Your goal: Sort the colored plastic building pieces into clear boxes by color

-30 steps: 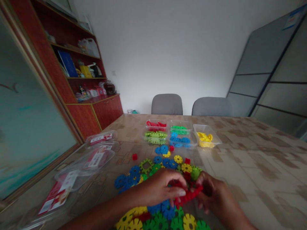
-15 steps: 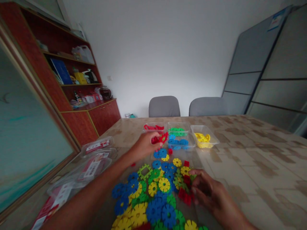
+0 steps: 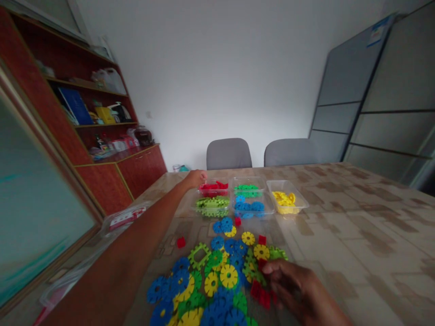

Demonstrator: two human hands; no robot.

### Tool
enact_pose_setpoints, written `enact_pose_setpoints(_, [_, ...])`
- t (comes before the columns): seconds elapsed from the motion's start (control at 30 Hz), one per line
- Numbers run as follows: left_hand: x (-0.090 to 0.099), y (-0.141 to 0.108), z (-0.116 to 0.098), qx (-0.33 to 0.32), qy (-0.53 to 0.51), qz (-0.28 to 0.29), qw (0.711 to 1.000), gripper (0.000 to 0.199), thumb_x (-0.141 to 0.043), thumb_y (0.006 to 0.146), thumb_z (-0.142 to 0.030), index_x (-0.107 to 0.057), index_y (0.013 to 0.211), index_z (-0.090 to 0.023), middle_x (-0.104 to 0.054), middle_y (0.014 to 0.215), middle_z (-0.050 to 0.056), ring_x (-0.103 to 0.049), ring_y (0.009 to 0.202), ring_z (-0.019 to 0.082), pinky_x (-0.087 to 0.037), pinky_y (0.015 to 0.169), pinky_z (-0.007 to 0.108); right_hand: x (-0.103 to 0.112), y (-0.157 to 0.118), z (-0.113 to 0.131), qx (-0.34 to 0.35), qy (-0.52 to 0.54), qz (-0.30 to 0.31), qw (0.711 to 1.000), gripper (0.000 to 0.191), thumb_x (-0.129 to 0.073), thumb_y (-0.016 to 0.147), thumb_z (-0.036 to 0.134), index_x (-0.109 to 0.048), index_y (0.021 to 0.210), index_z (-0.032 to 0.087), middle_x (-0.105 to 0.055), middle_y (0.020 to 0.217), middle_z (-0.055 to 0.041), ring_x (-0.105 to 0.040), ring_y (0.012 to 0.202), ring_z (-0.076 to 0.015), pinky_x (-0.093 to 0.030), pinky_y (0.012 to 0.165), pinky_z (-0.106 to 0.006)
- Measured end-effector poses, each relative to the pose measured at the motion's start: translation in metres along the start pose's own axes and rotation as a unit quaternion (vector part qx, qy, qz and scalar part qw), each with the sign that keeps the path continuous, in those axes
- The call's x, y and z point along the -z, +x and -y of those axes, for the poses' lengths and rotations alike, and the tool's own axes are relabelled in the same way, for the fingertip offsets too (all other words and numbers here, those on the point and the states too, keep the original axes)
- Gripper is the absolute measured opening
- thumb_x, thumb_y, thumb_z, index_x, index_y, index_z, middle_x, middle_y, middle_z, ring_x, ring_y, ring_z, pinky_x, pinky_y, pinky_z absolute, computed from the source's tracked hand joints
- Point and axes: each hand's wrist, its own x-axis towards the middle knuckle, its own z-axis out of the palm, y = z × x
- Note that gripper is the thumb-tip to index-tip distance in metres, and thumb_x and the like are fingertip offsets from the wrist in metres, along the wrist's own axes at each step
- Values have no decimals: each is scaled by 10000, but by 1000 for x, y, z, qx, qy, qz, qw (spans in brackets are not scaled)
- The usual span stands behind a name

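My left hand [image 3: 198,178] reaches across the table to the left end of the clear tub of red plastic pieces [image 3: 214,186]. Its fingers are curled closed, and whatever they hold, if anything, is hidden. Close to me, my right hand [image 3: 301,285] is low at the right side of a spread of notched plastic pieces, thumb and forefinger apart. Its forefinger tip meets a small red piece [image 3: 262,264], with more red pieces [image 3: 260,293] just below. Blue discs [image 3: 222,303], yellow discs [image 3: 229,275] and green pieces [image 3: 200,256] overlap in the spread.
Beside the red tub are clear tubs of light green pieces [image 3: 212,204], green pieces [image 3: 246,190], blue discs [image 3: 249,207] and yellow pieces [image 3: 284,199]. Clear plastic lids [image 3: 125,217] lie at the left. Two grey chairs [image 3: 229,154] stand beyond the table.
My left hand has moved forward and left, from above the near tubs to the red tub; the red piece it held no longer shows in it. My right forefinger has come onto a red piece.
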Motion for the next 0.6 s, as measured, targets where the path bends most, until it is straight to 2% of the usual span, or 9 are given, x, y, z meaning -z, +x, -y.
enact_pose_setpoints(0.13, [-7,-4,9,-12,54,33,998,214,-603,934,-324,-623,903,-113,-629,873,34,-613,769,163,-528,707,323,2,0,-1,8,-16,-5,1000,169,-444,970,302,-566,903,206,-594,752,-16,-541,635,-131,-431,545,-197])
enact_pose_setpoints(0.27, [-15,-13,8,-35,91,73,993,208,-606,934,-321,-633,943,-115,-642,929,46,-629,832,183,-537,767,360,-1,1,1,23,-40,-10,999,156,-456,941,239,-592,873,209,-616,717,-6,-554,595,-117,-410,512,-188])
enact_pose_setpoints(0.47, [-16,-19,-3,-76,120,44,989,224,-574,953,-320,-631,1056,-130,-640,1081,82,-615,996,224,-490,912,444,-2,3,5,34,-57,4,998,180,-450,915,208,-617,849,203,-612,663,-3,-547,560,-113,-391,487,-189])
enact_pose_setpoints(0.6, [-24,-17,-9,-109,120,54,985,219,-576,949,-340,-659,972,-139,-668,1007,65,-625,965,214,-474,922,432,-2,2,7,22,-57,12,998,195,-443,927,212,-617,838,202,-609,657,-7,-547,565,-118,-391,494,-201])
